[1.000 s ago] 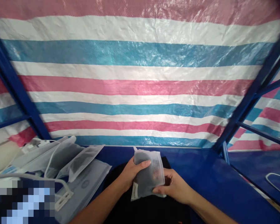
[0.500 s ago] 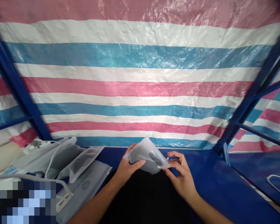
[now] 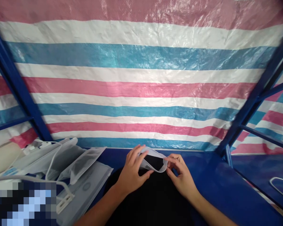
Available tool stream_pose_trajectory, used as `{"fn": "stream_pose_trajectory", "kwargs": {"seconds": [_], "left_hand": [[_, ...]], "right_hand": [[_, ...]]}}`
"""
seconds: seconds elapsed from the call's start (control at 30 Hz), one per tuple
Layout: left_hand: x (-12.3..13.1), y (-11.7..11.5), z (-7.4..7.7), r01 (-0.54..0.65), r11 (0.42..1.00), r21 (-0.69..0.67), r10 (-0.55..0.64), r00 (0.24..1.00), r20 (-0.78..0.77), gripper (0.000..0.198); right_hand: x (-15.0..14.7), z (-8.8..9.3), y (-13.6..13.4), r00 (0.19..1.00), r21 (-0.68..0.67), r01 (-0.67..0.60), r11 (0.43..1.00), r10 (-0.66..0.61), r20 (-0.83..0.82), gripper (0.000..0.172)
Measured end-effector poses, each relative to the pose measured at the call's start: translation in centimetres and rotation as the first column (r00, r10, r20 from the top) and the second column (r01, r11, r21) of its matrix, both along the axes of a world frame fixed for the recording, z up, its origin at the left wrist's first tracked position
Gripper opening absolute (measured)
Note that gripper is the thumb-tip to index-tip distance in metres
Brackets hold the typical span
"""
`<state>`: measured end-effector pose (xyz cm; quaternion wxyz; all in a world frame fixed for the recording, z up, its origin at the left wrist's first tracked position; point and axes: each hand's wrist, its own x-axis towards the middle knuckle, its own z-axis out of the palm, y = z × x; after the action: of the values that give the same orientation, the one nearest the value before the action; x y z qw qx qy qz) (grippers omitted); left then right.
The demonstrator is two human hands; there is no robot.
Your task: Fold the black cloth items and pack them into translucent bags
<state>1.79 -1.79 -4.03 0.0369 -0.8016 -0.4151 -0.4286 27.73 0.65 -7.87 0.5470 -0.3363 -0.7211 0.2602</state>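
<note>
A small frosted plastic pouch [image 3: 153, 161] with a dark item inside is held between both hands above a black cloth [image 3: 151, 201] on the blue table [image 3: 207, 185]. Its mouth faces me and gapes open. My left hand [image 3: 132, 171] grips the pouch's left side, fingers over its top edge and thumb under it. My right hand [image 3: 180, 174] pinches the right end of the pouch's rim.
Several frosted zip bags [image 3: 68, 163] lie heaped at the left of the table. A striped pink, white and blue tarp [image 3: 141, 78] hangs behind. Blue metal frame posts [image 3: 252, 100] stand at both sides. A white loop [image 3: 280, 185] lies on the blue surface at far right.
The pouch was upright, clasped in both hands. It has since been tipped forward and lowered, and its mouth has been pulled open between my hands.
</note>
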Motion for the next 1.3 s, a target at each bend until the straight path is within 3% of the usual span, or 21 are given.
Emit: {"fn": "stream_pose_trajectory", "kwargs": {"seconds": [0.07,0.13,0.3,0.4,0.47,0.6,0.73,0.9,1.07,1.2,1.3], "left_hand": [[0.4,-0.6,0.6,0.034,0.987,0.155,-0.015,0.992,-0.125,0.048],[0.6,-1.0,0.9,0.081,0.974,0.21,-0.035,0.976,-0.214,0.035],[0.8,-1.0,0.6,0.192,0.969,0.153,-0.126,0.925,-0.359,0.025],[0.9,-1.2,0.6,0.2,0.974,0.108,-0.137,0.894,-0.427,0.017],[1.3,-1.4,0.7,0.172,0.983,0.056,-0.129,0.884,-0.448,0.026],[2.2,-1.9,0.9,0.076,0.997,-0.015,-0.074,0.883,-0.464,0.045],[2.7,-2.2,0.6,-0.002,1.0,-0.025,-0.01,0.876,-0.483,0.033],[3.0,-2.4,0.3,-0.082,0.991,-0.106,0.018,0.866,-0.5,0.018],[3.1,-2.5,0.2,-0.059,0.992,-0.113,-0.003,0.874,-0.486,0.019],[3.0,-2.3,0.1,-0.024,0.995,-0.095,-0.014,0.924,-0.382,0.028],[2.9,-2.2,0.2,-0.01,0.999,-0.036,-0.001,0.96,-0.28,0.03]], "right_hand": [[-0.2,0.0,-0.2,0.999,-0.023,-0.043,0.999,0.042,-0.033,0.031],[-0.4,0.1,-0.5,0.996,-0.022,-0.077,0.997,0.076,-0.039,0.031],[-0.5,0.6,-1.3,0.993,0.036,-0.11,0.993,0.108,0.057,0.028],[-0.4,1.0,-1.6,0.991,0.101,-0.092,0.991,0.081,0.106,0.026],[-0.4,1.2,-1.6,0.992,0.132,-0.069,0.989,0.053,0.118,0.025],[-0.5,1.5,-1.7,0.995,0.176,0.008,0.984,-0.026,0.099,0.019],[-0.6,2.0,-2.1,0.995,0.293,0.013,0.956,-0.041,0.088,0.019],[-0.8,2.4,-2.7,0.983,0.385,-0.127,0.914,0.065,0.171,0.026],[-1.1,1.8,-2.3,0.979,0.299,-0.107,0.948,0.048,0.197,0.023],[-0.6,1.3,-1.4,0.988,0.19,0.002,0.982,-0.031,0.149,0.013],[-0.3,1.2,-1.1,0.99,0.144,0.007,0.99,-0.027,0.137,0.009]]}}
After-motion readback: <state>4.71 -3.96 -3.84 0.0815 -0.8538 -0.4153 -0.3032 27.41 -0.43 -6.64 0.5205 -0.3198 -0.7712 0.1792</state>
